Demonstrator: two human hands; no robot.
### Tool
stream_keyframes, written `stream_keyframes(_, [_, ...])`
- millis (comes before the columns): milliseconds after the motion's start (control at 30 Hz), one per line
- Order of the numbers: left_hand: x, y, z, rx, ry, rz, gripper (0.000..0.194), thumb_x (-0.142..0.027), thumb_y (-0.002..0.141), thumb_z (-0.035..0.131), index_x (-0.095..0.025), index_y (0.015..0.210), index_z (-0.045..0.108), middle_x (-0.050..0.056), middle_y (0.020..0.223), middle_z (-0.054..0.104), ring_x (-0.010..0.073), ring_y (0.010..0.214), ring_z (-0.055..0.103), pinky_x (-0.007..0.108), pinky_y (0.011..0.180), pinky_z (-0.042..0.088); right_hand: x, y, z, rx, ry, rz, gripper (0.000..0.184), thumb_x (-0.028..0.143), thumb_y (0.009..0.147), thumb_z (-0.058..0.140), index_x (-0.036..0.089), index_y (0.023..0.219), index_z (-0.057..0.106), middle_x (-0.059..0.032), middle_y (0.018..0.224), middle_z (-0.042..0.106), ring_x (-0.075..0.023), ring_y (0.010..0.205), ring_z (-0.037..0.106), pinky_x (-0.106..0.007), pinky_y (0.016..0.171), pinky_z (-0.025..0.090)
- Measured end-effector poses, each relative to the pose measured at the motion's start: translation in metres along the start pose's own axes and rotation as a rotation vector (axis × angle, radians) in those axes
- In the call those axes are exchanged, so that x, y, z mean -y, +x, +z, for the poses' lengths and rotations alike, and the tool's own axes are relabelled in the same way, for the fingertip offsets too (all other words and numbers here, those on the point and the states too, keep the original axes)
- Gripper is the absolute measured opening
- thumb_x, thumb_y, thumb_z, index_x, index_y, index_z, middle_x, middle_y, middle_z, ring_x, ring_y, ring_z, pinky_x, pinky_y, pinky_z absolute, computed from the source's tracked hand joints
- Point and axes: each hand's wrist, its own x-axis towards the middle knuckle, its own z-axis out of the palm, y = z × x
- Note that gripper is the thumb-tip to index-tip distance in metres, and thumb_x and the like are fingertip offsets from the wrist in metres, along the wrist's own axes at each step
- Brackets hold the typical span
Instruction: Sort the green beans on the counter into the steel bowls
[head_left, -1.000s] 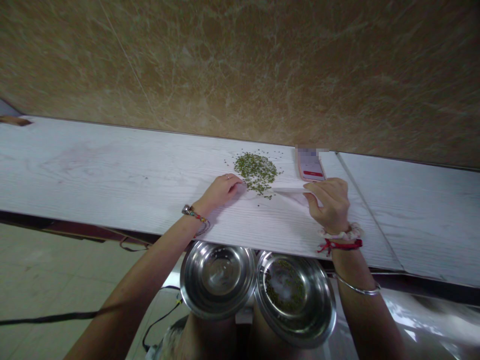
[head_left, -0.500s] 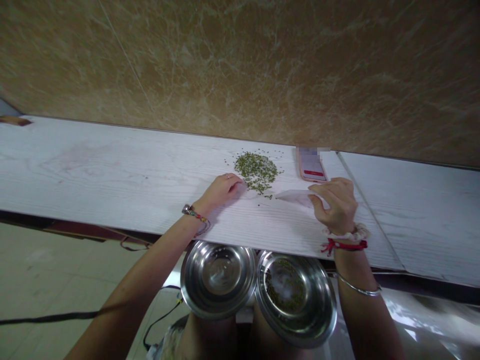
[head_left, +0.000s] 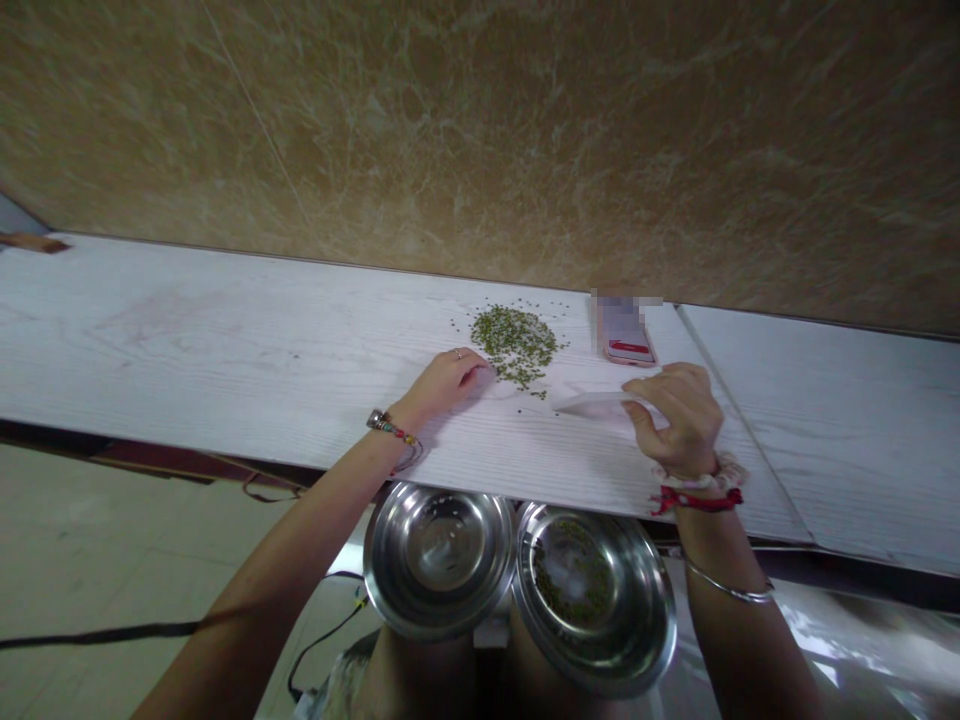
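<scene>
White wood-grain tabletop (head_left: 247, 350) lies beneath both hands. Small green beans (head_left: 516, 336) spread beside the curled fingers of the left hand (head_left: 450, 382); whether these hold anything, I cannot tell. The right hand (head_left: 679, 415) pinches a thin white sheet (head_left: 594, 402), a smartphone (head_left: 628, 335) just beyond its fingers and a steel bowl (head_left: 641, 610) nearer the body.

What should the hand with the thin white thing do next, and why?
I'd probably have the right hand draw the thin white sheet toward the near edge of the tabletop: a lone grain lies by its tip, apart from the green pile, and the right bowl below that edge holds similar grains.
</scene>
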Motion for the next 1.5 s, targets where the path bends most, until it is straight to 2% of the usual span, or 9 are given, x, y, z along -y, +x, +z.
stream_keyframes(200, [-0.001,0.000,0.000,0.006,0.011,0.031,0.025,-0.008,0.081,0.043,-0.016,0.094,0.063,0.007,0.099,0.068,0.0174,0.093,0.062,0.036,0.086,0.050,0.007,0.000,-0.010,0.010,0.014,0.002,0.006,0.019,0.077,0.055,0.021,0.074,0.060,0.0020,0.061,0.064,-0.0133,0.058,0.055,-0.033,0.070,0.043])
stream_keyframes(500, [-0.010,-0.001,0.001,0.051,0.081,0.267,0.018,-0.014,0.085,0.046,-0.018,0.092,0.063,0.006,0.098,0.069,0.0168,0.092,0.062,0.034,0.085,0.048,0.029,-0.003,-0.035,0.094,0.063,-0.006,0.008,0.013,0.076,0.055,0.020,0.078,0.059,0.0012,0.061,0.063,-0.0130,0.058,0.055,-0.034,0.071,0.045])
stream_keyframes(667, [-0.013,-0.003,0.000,0.024,0.120,0.365,0.019,-0.015,0.085,0.047,-0.018,0.092,0.064,0.005,0.096,0.069,0.0154,0.090,0.062,0.031,0.083,0.048,0.045,-0.007,-0.055,0.138,0.093,0.027,0.011,0.011,0.075,0.055,0.020,0.080,0.059,0.0015,0.064,0.063,-0.0129,0.059,0.055,-0.035,0.072,0.046])
stream_keyframes(867, [-0.015,-0.003,0.001,0.026,0.137,0.413,0.018,-0.016,0.084,0.047,-0.018,0.089,0.064,0.005,0.095,0.069,0.0149,0.088,0.062,0.030,0.081,0.048,0.065,-0.015,-0.081,0.152,0.151,0.068,0.016,0.010,0.075,0.056,0.020,0.087,0.059,0.0017,0.067,0.061,-0.0129,0.061,0.054,-0.037,0.073,0.047])
stream_keyframes(1000, [-0.015,-0.003,0.001,0.024,0.135,0.413,0.019,-0.016,0.084,0.047,-0.018,0.090,0.065,0.005,0.096,0.069,0.0152,0.089,0.061,0.031,0.081,0.048,0.072,-0.017,-0.089,0.172,0.165,0.079,0.018,0.010,0.075,0.056,0.020,0.089,0.060,0.0024,0.065,0.059,-0.0127,0.061,0.053,-0.038,0.074,0.047])
stream_keyframes(1100, [-0.013,-0.002,0.001,0.022,0.128,0.379,0.019,-0.015,0.084,0.047,-0.018,0.090,0.065,0.005,0.095,0.070,0.0146,0.087,0.062,0.030,0.080,0.048,0.070,-0.013,-0.086,0.160,0.149,0.067,0.019,0.009,0.075,0.057,0.021,0.091,0.060,0.0019,0.068,0.060,-0.0132,0.062,0.054,-0.037,0.074,0.047])
stream_keyframes(1200, [-0.008,-0.001,0.003,0.007,0.117,0.335,0.019,-0.015,0.084,0.047,-0.018,0.091,0.064,0.005,0.093,0.070,0.0149,0.086,0.062,0.031,0.079,0.049,0.063,-0.005,-0.073,0.134,0.081,0.098,0.019,0.009,0.076,0.057,0.022,0.090,0.059,0.0017,0.069,0.062,-0.0139,0.064,0.055,-0.036,0.073,0.046])
stream_keyframes(1300, [-0.004,0.000,0.004,-0.032,0.098,0.292,0.019,-0.013,0.083,0.047,-0.017,0.091,0.064,0.005,0.091,0.070,0.0159,0.087,0.062,0.032,0.079,0.050,0.055,0.003,-0.053,0.118,-0.025,0.135,0.013,0.012,0.079,0.056,0.021,0.088,0.059,0.0002,0.068,0.063,-0.0156,0.066,0.055,-0.035,0.072,0.044])
stream_keyframes(1500, [-0.001,0.001,0.007,-0.054,0.069,0.257,0.022,-0.011,0.083,0.043,-0.018,0.089,0.064,0.005,0.090,0.070,0.0160,0.088,0.063,0.033,0.079,0.051,0.049,0.013,-0.011,0.105,-0.104,0.097,0.007,0.016,0.084,0.054,0.020,0.087,0.060,-0.0006,0.066,0.063,-0.0159,0.068,0.055,-0.033,0.073,0.038])
